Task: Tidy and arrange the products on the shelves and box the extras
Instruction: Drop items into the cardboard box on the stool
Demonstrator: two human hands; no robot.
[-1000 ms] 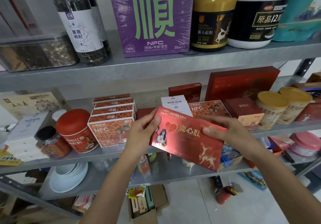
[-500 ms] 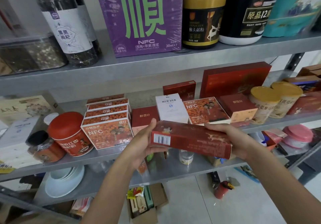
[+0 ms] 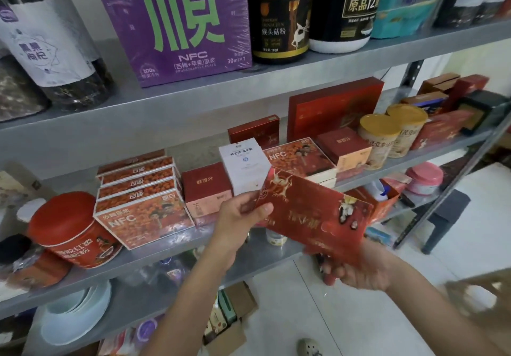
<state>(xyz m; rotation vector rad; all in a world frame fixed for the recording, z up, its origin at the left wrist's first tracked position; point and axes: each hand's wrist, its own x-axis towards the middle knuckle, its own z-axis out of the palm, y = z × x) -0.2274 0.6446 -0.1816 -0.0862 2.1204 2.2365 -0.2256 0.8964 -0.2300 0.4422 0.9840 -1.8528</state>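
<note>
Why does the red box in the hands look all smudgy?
Head view: the red box and right hand are smeared by motion blur; the left hand is a little sharper; the purple box above reads clearly; shelf edges bend from the wide lens.

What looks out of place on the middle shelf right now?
The white box stands alone among red and orange packs, perched between the small red box and the NFC box and turned askew. The red deer box is off the shelf, tilted in both hands' grip. No spill or damage visible.
</note>
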